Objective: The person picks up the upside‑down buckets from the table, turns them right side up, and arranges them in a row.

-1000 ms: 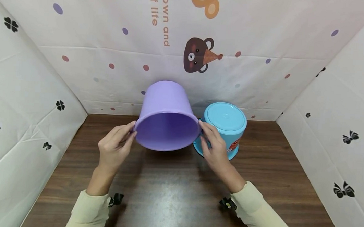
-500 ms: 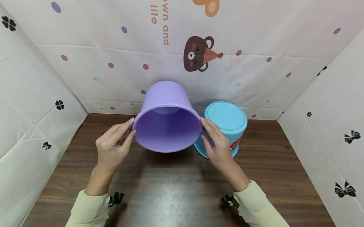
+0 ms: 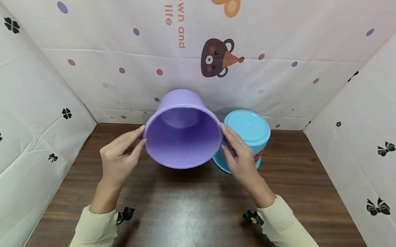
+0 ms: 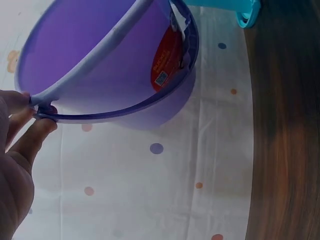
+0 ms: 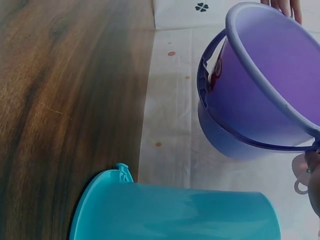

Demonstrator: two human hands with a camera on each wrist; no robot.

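A purple bucket is held up over the table, tilted so that its mouth faces me. My left hand pinches the rim at its left side, thumb below and fingers above. On the opposite side my right hand pinches the rim the same way. The bucket's dark purple handle hangs round its underside, by a red label on the outer wall. Behind my right hand a turquoise bucket stands upside down, its base facing up and its rim on the table.
The dark wooden table ends at a white printed cloth wall at the back. White cloth walls also rise on the left and on the right. The turquoise bucket stands just right of the purple one.
The purple bucket has tipped further, its mouth turning up toward me so that more of its inside and bottom shows. Both hands have moved slightly apart with the rim. The turquoise bucket stays put.
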